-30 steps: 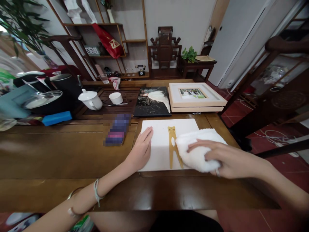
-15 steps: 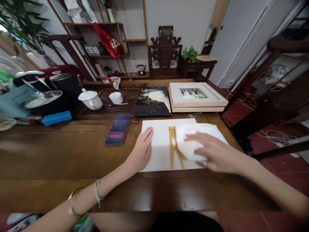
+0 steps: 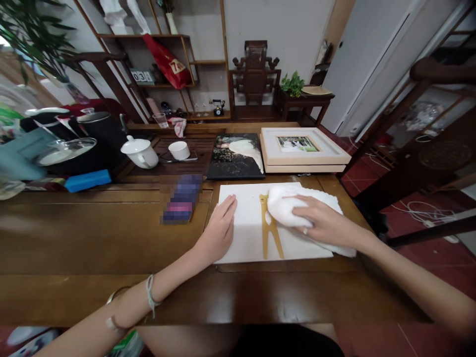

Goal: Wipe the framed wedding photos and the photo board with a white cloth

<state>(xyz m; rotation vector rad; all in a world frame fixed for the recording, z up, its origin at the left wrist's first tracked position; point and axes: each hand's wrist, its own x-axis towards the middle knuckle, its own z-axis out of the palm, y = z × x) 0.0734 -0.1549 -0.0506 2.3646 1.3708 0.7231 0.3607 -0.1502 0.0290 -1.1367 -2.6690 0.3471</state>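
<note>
A white board (image 3: pixel 247 233) lies flat on the wooden table (image 3: pixel 92 233) in front of me, back side up, with a golden stand (image 3: pixel 270 229) hinged along its middle. My left hand (image 3: pixel 219 230) lies open with fingers flat on the board's left edge. My right hand (image 3: pixel 323 220) presses a bunched white cloth (image 3: pixel 286 206) against the board's upper right part, next to the top of the stand. Part of the cloth trails under my right wrist to the board's right edge.
Behind the board lie a dark photo panel (image 3: pixel 235 156) and a stacked white picture frame (image 3: pixel 303 148). A teapot (image 3: pixel 139 152), a cup (image 3: pixel 179 150) and a tea tray stand at the back left, with a blue box (image 3: pixel 88 180) and pots further left. A blurred object (image 3: pixel 181 198) lies beside my left hand.
My right hand has slid the white cloth away from me and to the left, from the board's lower right to its upper part beside the stand. My left hand has stayed put.
</note>
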